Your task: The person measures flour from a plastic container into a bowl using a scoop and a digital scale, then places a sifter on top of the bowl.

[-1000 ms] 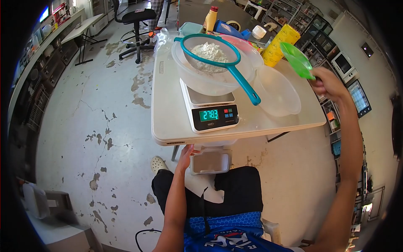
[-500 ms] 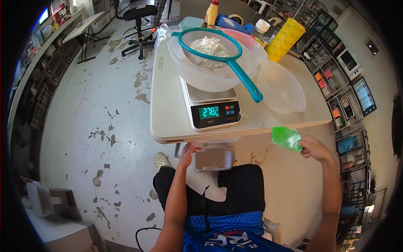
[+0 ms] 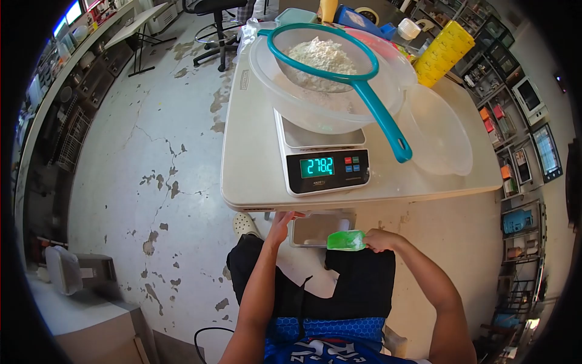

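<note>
My right hand (image 3: 381, 240) is closed around the handle of a green scoop (image 3: 347, 241), which has a little white powder on it. The scoop is above my lap, by the right front of a container (image 3: 305, 233) below the table edge. Left of that container, my left hand (image 3: 281, 227) has its fingers stretched out under the table's front edge; the tips are partly hidden. On the table, a teal-rimmed strainer (image 3: 395, 136) holding a heap of white powder (image 3: 321, 57) rests across a translucent bowl (image 3: 315, 118). The bowl stands on a digital scale (image 3: 328, 171) reading 278.2.
A second translucent bowl (image 3: 439, 136) stands to the right on the table (image 3: 254, 164). Behind it are a yellow patterned roll (image 3: 444, 54), a white-capped bottle (image 3: 408, 29) and a blue container (image 3: 361, 23). Shelving lines the right wall; a black chair (image 3: 215, 9) stands at far left.
My right hand has brought the scoop left and down, from right of the table front to above my lap near the container. The camera view has shifted slightly; the scale reading is the same.
</note>
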The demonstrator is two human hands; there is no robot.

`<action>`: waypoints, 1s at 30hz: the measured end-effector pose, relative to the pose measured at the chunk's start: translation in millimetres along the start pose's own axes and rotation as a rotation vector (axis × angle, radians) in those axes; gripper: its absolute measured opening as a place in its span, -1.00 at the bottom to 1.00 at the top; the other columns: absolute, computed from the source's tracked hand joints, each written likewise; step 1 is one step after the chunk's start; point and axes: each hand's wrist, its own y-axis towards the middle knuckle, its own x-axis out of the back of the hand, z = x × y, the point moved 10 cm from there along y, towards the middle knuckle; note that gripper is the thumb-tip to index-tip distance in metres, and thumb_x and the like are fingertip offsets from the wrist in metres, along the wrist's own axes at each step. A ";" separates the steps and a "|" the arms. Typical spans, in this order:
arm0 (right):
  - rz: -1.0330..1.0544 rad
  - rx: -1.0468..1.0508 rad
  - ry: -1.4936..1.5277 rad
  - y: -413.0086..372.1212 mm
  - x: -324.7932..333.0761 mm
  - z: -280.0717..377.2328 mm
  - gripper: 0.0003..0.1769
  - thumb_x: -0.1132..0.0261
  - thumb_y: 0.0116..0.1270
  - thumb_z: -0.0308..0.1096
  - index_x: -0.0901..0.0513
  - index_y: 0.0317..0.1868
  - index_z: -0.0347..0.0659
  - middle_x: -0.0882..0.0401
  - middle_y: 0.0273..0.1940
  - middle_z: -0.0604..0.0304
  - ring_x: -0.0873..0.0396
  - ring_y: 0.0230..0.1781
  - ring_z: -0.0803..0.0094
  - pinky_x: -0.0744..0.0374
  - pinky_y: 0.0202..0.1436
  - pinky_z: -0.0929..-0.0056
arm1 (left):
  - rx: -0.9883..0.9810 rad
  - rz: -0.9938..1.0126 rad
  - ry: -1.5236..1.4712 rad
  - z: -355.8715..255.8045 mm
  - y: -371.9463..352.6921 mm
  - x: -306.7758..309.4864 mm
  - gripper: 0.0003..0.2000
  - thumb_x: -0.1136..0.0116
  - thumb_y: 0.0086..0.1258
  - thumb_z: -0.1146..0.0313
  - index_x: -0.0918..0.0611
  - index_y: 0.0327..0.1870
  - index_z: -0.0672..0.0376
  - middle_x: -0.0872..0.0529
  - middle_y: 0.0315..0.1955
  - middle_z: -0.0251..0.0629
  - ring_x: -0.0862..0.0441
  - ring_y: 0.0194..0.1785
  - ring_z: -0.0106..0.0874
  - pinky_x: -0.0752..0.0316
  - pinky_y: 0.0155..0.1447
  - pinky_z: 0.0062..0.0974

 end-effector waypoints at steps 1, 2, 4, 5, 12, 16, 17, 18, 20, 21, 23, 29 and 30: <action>0.007 -0.027 0.020 23.1 -6.6 -7.5 -0.67 -0.08 0.27 -0.19 -0.51 -0.50 -0.29 -0.34 -0.71 0.26 -0.31 -0.75 0.50 -0.30 -0.71 0.46 | 0.022 -0.003 -0.012 4.1 -1.5 0.3 -0.58 0.05 0.40 0.10 -0.55 0.04 0.30 -0.66 -0.09 -0.15 -0.62 -0.04 -0.32 -0.38 0.00 -0.40; 0.012 -0.052 0.038 44.2 -11.6 -12.1 -0.66 -0.08 0.26 -0.17 -0.53 -0.49 -0.30 -0.35 -0.72 0.24 -0.32 -0.77 0.46 -0.30 -0.73 0.42 | 0.040 -0.006 -0.025 8.3 -1.7 1.4 -0.61 0.05 0.40 0.14 -0.57 -0.01 0.30 -0.66 -0.09 -0.16 -0.60 -0.02 -0.33 -0.38 0.01 -0.41; -0.022 -0.065 0.004 80.6 -18.9 -8.0 -0.68 -0.07 0.25 -0.21 -0.54 -0.48 -0.31 -0.36 -0.70 0.23 -0.31 -0.78 0.46 -0.28 -0.74 0.41 | 0.062 -0.042 0.047 23.4 -1.7 11.2 -0.64 0.05 0.40 0.18 -0.59 -0.01 0.30 -0.65 -0.05 -0.15 -0.57 0.04 -0.31 -0.36 0.07 -0.39; -0.061 -0.079 -0.023 97.5 -21.6 -6.8 -0.70 -0.06 0.23 -0.25 -0.54 -0.46 -0.33 -0.36 -0.69 0.22 -0.29 -0.78 0.47 -0.27 -0.74 0.41 | 0.087 -0.068 0.118 32.5 -4.4 18.3 -0.66 0.06 0.41 0.22 -0.60 -0.02 0.31 -0.63 -0.01 -0.14 -0.54 0.09 -0.29 -0.35 0.12 -0.38; -0.278 0.080 -0.077 215.5 -55.9 -14.5 -0.62 -0.04 0.24 -0.22 -0.60 -0.14 -0.36 -0.61 -0.40 -0.15 -0.63 -0.49 0.11 -0.56 -0.51 0.19 | 0.046 0.014 0.740 22.3 -21.1 16.7 -0.67 0.06 0.35 0.47 -0.55 0.11 0.27 -0.48 0.20 -0.01 -0.29 0.33 -0.08 -0.13 0.40 -0.29; -1.094 0.684 -0.746 216.3 -63.0 24.3 -0.54 -0.03 0.30 -0.21 -0.46 0.13 -0.27 -0.43 0.16 -0.18 -0.59 -0.06 -0.06 -0.61 -0.19 0.10 | 0.028 0.022 0.659 38.7 -22.6 21.8 -0.56 0.31 0.55 0.28 -0.23 0.38 0.27 -0.23 0.38 -0.16 -0.11 0.44 -0.26 0.02 0.47 -0.32; -1.089 0.685 -0.742 208.8 -64.2 24.3 -0.54 -0.03 0.30 -0.21 -0.46 0.13 -0.27 -0.43 0.16 -0.18 -0.58 -0.06 -0.06 -0.61 -0.19 0.10 | 0.034 0.021 0.662 41.5 -21.6 22.9 -0.56 0.31 0.55 0.28 -0.23 0.38 0.27 -0.23 0.38 -0.16 -0.11 0.44 -0.26 0.02 0.47 -0.32; -1.075 0.675 -0.713 214.2 -68.4 24.7 -0.54 -0.03 0.30 -0.21 -0.46 0.13 -0.27 -0.43 0.15 -0.18 -0.59 -0.06 -0.06 -0.61 -0.19 0.10 | 0.013 -0.016 0.577 41.9 -22.0 25.3 -0.55 0.28 0.55 0.24 -0.25 0.37 0.26 -0.25 0.37 -0.17 -0.13 0.42 -0.28 0.00 0.47 -0.33; -1.050 0.654 -0.659 222.8 -76.0 24.1 -0.54 -0.03 0.30 -0.21 -0.47 0.13 -0.28 -0.44 0.15 -0.18 -0.59 -0.06 -0.06 -0.61 -0.19 0.10 | 0.000 -0.051 0.495 49.1 -23.6 30.3 -0.54 0.26 0.55 0.19 -0.27 0.36 0.26 -0.26 0.36 -0.18 -0.15 0.41 -0.30 -0.02 0.46 -0.34; -1.037 0.646 -0.638 224.8 -76.9 24.5 -0.55 -0.03 0.30 -0.21 -0.47 0.13 -0.28 -0.44 0.15 -0.18 -0.59 -0.06 -0.06 -0.61 -0.19 0.10 | 0.004 -0.059 0.455 55.2 -23.6 32.1 -0.54 0.24 0.55 0.17 -0.29 0.35 0.25 -0.29 0.34 -0.19 -0.18 0.39 -0.32 -0.05 0.44 -0.35; -1.013 0.632 -0.603 228.1 -75.2 24.1 -0.55 -0.03 0.30 -0.21 -0.47 0.12 -0.28 -0.44 0.14 -0.18 -0.59 -0.07 -0.06 -0.61 -0.18 0.10 | 0.009 -0.071 0.412 66.9 -25.5 34.1 -0.53 0.22 0.54 0.16 -0.31 0.34 0.25 -0.32 0.32 -0.20 -0.21 0.36 -0.34 -0.08 0.43 -0.35; -0.928 0.596 -0.494 240.7 -80.1 25.4 -0.55 -0.03 0.30 -0.21 -0.48 0.11 -0.28 -0.45 0.13 -0.18 -0.59 -0.07 -0.06 -0.60 -0.17 0.09 | -0.008 -0.064 0.452 53.5 -29.5 28.3 -0.59 0.08 0.50 0.23 -0.42 0.27 0.24 -0.43 0.24 -0.25 -0.32 0.27 -0.37 -0.21 0.36 -0.35; -0.918 0.587 -0.476 241.7 -79.2 25.1 -0.55 -0.03 0.30 -0.21 -0.48 0.11 -0.28 -0.45 0.13 -0.18 -0.59 -0.07 -0.06 -0.60 -0.17 0.09 | -0.033 -0.068 0.426 50.1 -28.7 27.4 -0.62 0.05 0.48 0.26 -0.45 0.23 0.24 -0.46 0.20 -0.26 -0.35 0.23 -0.38 -0.25 0.33 -0.36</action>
